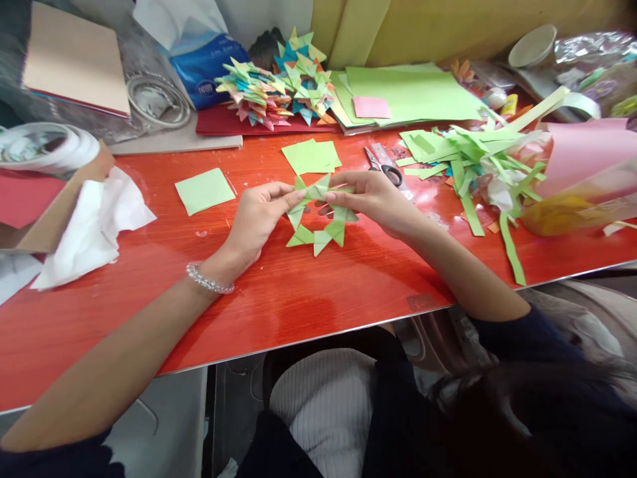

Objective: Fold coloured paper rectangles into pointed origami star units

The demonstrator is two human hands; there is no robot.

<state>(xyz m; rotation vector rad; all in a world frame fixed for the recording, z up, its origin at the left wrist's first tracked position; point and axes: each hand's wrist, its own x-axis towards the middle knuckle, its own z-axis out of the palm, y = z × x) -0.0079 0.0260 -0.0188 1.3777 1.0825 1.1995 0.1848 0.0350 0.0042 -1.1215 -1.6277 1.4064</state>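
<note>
We've got both forearms (124, 352) angled inward, left hand (261, 219) and right hand (374, 198) close together, each kinda pinching.

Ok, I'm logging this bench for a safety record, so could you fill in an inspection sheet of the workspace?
Surface: glossy red table, small scraps scattered on it.
Job's things: green paper ring with pointed segments, in both hands; pale green square and overlapping green squares on the table.
Clutter: green strips heaped at right; crumpled white tissue at left; scissors beyond the right hand.
Hands: left hand and right hand pinch the ring's far side.
Cables: thin pale cord below the table.
Surroundings: folded-paper stars, blue packet and green sheets along the back.
</note>
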